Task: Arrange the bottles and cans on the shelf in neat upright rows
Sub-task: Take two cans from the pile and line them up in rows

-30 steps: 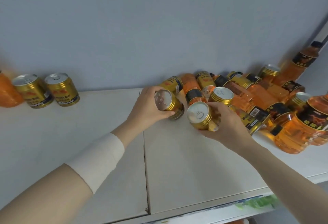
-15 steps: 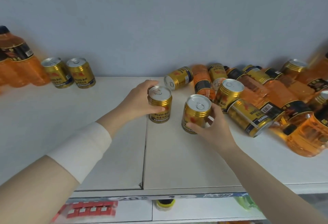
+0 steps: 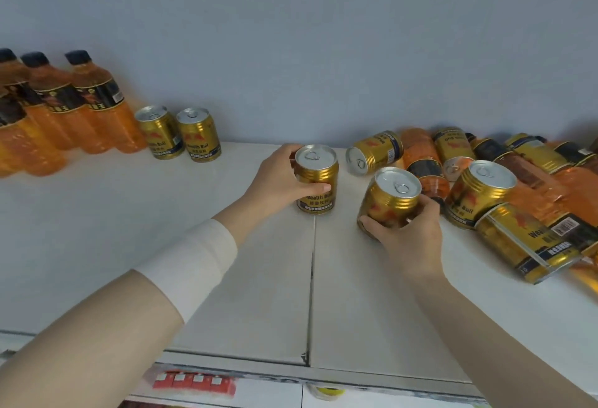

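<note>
Way off to the left of the left hand, three standing bottles point(image 3: 94, 106) and then two upright cans point(image 3: 181, 132) sit along the back of the shelf point(image 3: 97, 245), so that looks like the row being built. The left hand point(image 3: 275, 181) has fingers and thumb wrapped round a gold can point(image 3: 318, 178) that stands lid-up on the shelf. Just right of it, the right hand point(image 3: 411, 236) grips a second can point(image 3: 390, 200) from the near side. That one looks slightly tipped, though it could be the wide lens, and the hand hides whether its base is down. Past the right hand is the heap of toppled cans and bottles point(image 3: 534, 178). The row lies left and back of both hands and the left hand is nearer, so its can, already vertical, probably goes first.
</note>
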The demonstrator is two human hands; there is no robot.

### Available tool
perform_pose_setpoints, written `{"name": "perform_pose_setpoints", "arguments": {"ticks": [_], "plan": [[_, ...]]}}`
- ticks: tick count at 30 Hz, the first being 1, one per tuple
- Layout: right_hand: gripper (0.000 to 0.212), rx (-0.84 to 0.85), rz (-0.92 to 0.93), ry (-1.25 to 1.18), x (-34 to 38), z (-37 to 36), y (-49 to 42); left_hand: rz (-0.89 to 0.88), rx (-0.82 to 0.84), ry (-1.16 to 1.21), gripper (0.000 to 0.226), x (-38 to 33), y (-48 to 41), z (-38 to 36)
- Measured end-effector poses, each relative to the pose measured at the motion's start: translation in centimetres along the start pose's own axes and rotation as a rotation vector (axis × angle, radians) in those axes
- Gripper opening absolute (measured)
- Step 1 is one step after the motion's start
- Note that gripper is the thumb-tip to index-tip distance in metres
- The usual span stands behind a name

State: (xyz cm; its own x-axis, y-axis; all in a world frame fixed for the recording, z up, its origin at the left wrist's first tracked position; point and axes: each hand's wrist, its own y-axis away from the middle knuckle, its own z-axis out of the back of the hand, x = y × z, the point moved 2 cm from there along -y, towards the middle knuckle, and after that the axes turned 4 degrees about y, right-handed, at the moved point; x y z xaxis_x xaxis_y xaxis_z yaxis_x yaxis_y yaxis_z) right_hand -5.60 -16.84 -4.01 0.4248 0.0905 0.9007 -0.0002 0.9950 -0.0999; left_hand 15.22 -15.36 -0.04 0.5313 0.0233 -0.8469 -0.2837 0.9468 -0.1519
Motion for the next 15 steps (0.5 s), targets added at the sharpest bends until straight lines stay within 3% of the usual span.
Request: {"name": "perform_pose_setpoints", "arguments": {"ticks": [8, 15], "plan": [[0.075, 0.229, 0.102, -0.027, 5.0, -10.5, -5.2, 0.008, 0.021, -0.154, 0.075, 4.4, -7.3, 9.0], [0.069, 0.271, 0.12, -0.051, 5.8, -15.4, -8.7, 0.037, 0.103, -0.233, 0.075, 8.5, -11.1, 10.9]]}}
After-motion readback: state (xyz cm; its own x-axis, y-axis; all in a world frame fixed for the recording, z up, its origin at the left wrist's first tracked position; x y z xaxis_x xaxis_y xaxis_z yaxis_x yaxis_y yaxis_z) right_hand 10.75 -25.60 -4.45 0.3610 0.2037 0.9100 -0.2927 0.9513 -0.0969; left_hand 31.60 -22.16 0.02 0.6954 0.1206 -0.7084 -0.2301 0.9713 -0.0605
